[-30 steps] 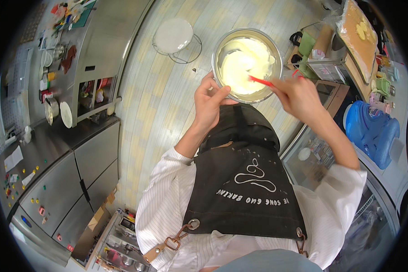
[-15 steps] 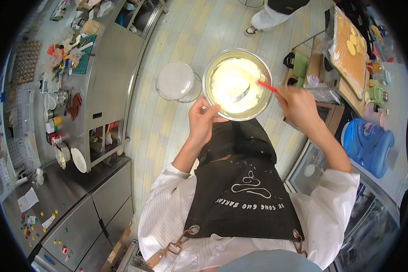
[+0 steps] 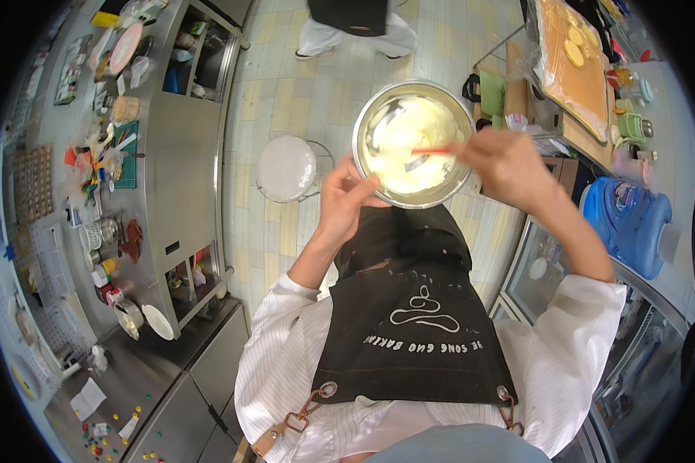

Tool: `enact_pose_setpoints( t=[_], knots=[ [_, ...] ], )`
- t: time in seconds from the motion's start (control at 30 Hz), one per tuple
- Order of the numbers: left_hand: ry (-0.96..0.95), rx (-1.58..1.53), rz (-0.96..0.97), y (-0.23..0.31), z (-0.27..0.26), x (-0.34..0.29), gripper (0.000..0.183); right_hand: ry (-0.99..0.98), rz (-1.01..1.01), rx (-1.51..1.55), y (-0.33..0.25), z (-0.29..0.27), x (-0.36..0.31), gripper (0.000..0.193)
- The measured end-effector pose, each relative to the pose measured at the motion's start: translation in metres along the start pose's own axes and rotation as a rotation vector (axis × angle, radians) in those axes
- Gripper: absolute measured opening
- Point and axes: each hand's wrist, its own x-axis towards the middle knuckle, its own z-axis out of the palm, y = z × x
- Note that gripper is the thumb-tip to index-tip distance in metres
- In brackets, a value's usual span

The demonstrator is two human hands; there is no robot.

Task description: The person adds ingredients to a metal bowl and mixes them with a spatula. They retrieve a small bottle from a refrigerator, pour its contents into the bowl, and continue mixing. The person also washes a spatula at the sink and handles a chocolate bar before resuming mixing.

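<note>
Since the earlier frames, the round shiny metal mixing bowl (image 3: 413, 143) is sitting further right and higher in view, and another person's legs (image 3: 353, 23) are now showing at the top edge, walking the tiled floor (image 3: 286, 85).

Far left: the grey steel worktop (image 3: 174, 154) is carrying cluttered jars, cups and small tools. Beside it on the floor, a round white-topped stool (image 3: 286, 167) is standing just left of the bowl.

Left hand (image 3: 346, 199): its fingers are clamped on the bowl's near-left rim, thumb over the edge, holding it in the air in front of the black apron (image 3: 409, 309).

Centre: pale cream batter (image 3: 409, 143) is covering most of the bowl's inside; it is looking smooth and fairly uniform, with bare metal streaks on the left wall, so mixing seems well advanced but not finished.

Right hand (image 3: 510, 166): fingers closed around a thin red-handled stirring tool (image 3: 434, 152), its tip dipping in the batter.

Far right: a blue plastic water jug (image 3: 624, 220) is resting on its side.
</note>
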Motion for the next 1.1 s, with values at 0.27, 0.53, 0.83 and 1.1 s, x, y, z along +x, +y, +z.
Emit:
enact_pose_setpoints(
  t=[0.27, 0.53, 0.83, 1.1],
  knots=[
    [0.017, 0.013, 0.043, -0.021, 0.055, 0.069, 0.022, -0.383, 0.494, 0.351, 0.073, -0.002, -0.062, 0.015],
    [0.129, 0.012, 0.033, -0.049, 0.098, 0.134, 0.023, 0.021, 0.670, 0.440, 0.176, 0.026, -0.018, 0.019],
    [0.161, -0.084, -0.063, -0.015, 0.101, 0.232, 0.021, -0.090, 0.432, 0.400, 0.240, 0.028, 0.041, 0.017],
    [0.103, -0.063, -0.018, 0.027, 0.064, 0.361, 0.011, -0.158, 0.443, 0.363, 0.306, 0.031, 0.133, 0.013]
  ],
)
